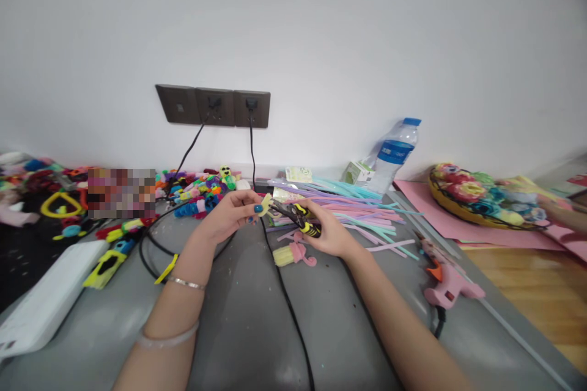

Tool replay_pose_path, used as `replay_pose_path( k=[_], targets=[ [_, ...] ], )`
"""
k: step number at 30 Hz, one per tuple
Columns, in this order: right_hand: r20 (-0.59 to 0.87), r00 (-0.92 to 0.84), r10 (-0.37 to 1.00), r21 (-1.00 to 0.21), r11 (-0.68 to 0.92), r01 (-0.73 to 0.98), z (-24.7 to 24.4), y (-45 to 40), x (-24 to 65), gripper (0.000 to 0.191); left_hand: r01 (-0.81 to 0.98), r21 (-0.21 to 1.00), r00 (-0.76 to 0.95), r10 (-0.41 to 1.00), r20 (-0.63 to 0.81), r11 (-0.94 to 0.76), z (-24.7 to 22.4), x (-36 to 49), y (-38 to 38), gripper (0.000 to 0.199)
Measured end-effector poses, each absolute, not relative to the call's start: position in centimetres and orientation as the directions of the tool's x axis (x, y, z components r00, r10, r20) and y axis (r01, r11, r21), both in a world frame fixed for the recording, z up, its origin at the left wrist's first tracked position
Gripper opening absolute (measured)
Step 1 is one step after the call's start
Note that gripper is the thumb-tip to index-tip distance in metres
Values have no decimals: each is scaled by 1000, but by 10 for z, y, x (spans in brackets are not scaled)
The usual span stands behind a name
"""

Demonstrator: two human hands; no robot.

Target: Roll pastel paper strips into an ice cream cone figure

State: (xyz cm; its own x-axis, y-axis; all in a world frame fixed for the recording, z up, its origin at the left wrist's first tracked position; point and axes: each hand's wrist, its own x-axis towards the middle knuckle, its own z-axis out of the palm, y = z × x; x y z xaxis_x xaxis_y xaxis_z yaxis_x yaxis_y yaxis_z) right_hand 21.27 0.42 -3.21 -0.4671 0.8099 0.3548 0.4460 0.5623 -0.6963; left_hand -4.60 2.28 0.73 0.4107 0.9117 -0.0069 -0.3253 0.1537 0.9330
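My left hand pinches a small pale yellow fuzzy piece between thumb and fingers. My right hand is wrapped round black-and-yellow pliers, whose jaws point left and meet or nearly touch the yellow piece. Just below the pliers, a pink and yellow fuzzy figure lies on the grey table. Behind my right hand spreads a pile of pastel pipe cleaners in pink, purple and turquoise.
A pink glue gun lies at the right, a water bottle leans by the wall, and a flower basket sits beyond. Colourful fuzzy crafts and a white box are at the left. A black cable crosses the table.
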Motion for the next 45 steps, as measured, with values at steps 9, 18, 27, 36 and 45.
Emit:
replay_pose_path(
  k=[9,18,27,36,45],
  targets=[
    [370,-470,801,-680,578,451,-32,5,213,60,-305,936,444,896,-22,174,9,-44,20,39],
    [357,-479,802,-693,571,440,-36,6,213,56,-292,939,460,888,-29,182,6,-46,22,40],
    [371,-487,791,-677,589,441,-36,6,213,52,-315,932,457,889,-15,178,8,-45,20,37],
    [377,-488,788,-683,592,428,-39,9,213,44,-330,927,457,889,-10,180,6,-45,21,38],
    [399,-477,783,-683,601,415,-40,9,212,41,-363,912,438,899,-15,193,6,-44,21,37]
  ],
)
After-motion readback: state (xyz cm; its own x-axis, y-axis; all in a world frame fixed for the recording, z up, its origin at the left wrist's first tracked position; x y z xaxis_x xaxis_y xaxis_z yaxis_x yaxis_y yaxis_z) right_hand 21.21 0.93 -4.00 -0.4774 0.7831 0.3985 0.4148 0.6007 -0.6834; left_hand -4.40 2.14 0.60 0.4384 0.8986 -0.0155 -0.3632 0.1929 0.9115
